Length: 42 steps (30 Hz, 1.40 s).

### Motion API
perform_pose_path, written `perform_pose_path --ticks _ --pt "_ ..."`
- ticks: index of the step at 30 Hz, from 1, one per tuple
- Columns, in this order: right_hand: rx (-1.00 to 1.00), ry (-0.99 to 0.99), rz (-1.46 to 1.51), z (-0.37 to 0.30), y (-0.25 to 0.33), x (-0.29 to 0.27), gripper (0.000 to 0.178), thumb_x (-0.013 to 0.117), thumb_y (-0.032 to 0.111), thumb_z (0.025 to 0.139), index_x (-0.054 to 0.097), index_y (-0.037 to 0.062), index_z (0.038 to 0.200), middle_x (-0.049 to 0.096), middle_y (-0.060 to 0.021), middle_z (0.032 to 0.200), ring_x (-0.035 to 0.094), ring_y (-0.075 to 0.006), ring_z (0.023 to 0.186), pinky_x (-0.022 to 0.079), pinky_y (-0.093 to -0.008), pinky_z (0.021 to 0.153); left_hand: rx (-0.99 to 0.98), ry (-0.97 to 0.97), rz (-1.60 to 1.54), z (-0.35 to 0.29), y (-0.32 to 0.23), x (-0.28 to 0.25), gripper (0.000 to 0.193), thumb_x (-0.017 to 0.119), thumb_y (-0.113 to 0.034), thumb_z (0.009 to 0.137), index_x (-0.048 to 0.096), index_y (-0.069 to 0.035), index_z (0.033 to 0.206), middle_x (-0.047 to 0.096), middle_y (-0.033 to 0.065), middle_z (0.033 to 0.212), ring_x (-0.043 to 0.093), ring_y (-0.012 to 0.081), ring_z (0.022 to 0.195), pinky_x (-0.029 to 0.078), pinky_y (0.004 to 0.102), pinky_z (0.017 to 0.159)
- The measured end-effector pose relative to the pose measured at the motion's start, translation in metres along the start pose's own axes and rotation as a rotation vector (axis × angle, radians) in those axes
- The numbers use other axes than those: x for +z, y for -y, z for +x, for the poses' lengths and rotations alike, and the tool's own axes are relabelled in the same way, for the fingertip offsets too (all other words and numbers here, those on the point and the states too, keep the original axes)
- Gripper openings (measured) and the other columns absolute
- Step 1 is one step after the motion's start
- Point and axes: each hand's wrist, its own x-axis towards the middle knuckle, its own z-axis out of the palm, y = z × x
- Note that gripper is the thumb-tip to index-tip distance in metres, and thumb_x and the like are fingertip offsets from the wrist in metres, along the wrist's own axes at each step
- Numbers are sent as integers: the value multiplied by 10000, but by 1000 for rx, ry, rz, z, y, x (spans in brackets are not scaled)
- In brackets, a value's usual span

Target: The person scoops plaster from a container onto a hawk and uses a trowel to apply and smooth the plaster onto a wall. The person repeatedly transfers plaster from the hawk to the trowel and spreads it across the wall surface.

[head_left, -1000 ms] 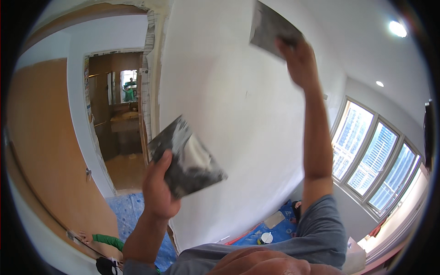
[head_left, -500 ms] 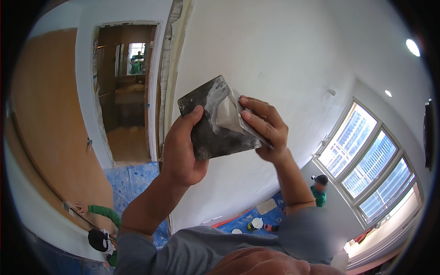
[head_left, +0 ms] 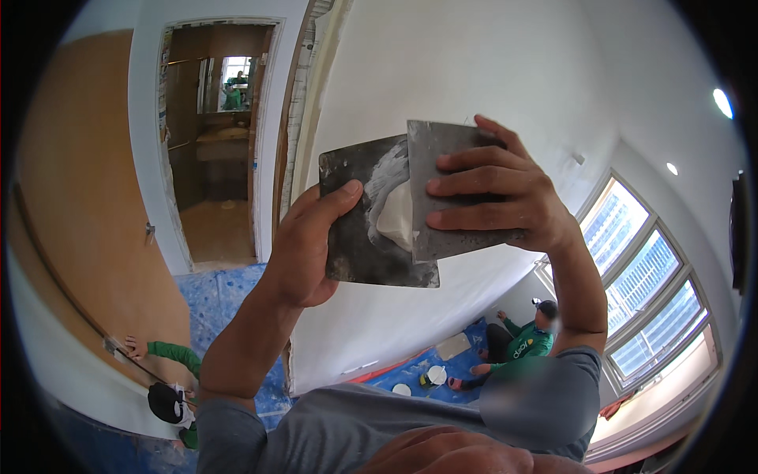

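Head view, only one we've got. We count two flat grey metal plaster blades, both raised in front of the white wall (head_left: 474,71). Our left hand (head_left: 312,237) grips the dark square metal hawk plate (head_left: 365,229), thumb across its face, fingers behind. Our right hand (head_left: 505,197) is closed on the second grey blade (head_left: 434,213), fingers spread over its face; its edge touches the hawk, overlapping it on the right. One lump of white filler (head_left: 397,217) sits on the hawk, just beside that edge.

Two other people: one in green top, seated far right on blue floor sheet (head_left: 229,292), w/ two white round lids (head_left: 436,374) near; another in green sleeve, far left, by the orange door (head_left: 79,205). One open doorway (head_left: 221,142) far left; one window bank (head_left: 647,292) on right.
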Motion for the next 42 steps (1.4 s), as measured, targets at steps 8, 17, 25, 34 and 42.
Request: perform_pose_path --ticks 8,17,25,34,42 --pt "364 -132 -122 -1 -73 -53 467 622 -143 780 748 139 1130 723 -33 1115 647 -235 1134 482 -420 1035 170 -265 -40 -7 -12 -30 294 602 -217 981 642 -34 1208 700 53 1082 690 155 945 560 315 849" --pt "591 -620 -617 139 -214 -149 456 415 14 968 543 104 1396 574 -164 1379 531 -346 1290 426 -461 1102 533 -554 405 -88 27 -165 508 641 -306 908 574 -22 1325 636 143 1218 624 254 1127 479 373 986" --pt "693 -608 -790 201 -300 -163 568 366 -29 953 506 207 1450 542 -133 1439 503 -331 1339 422 -449 1115 -76 -998 -86 -201 46 -271 563 668 -535 893 626 -73 1212 618 171 1134 573 294 1032 510 454 863" --pt "773 -575 -749 229 -278 -166 581 347 -53 969 473 190 1481 500 -112 1492 479 -303 1371 407 -437 1144 24 -1043 -95 -216 41 -282 580 699 -541 864 613 -87 1214 603 146 1077 561 310 986 510 467 822" --pt "824 -544 -761 241 -272 -156 536 338 -25 1010 449 166 1498 460 -91 1532 460 -294 1391 377 -437 1174 33 -1082 -149 -201 28 -256 528 700 -533 874 632 -71 1119 618 119 962 572 299 891 513 452 776"
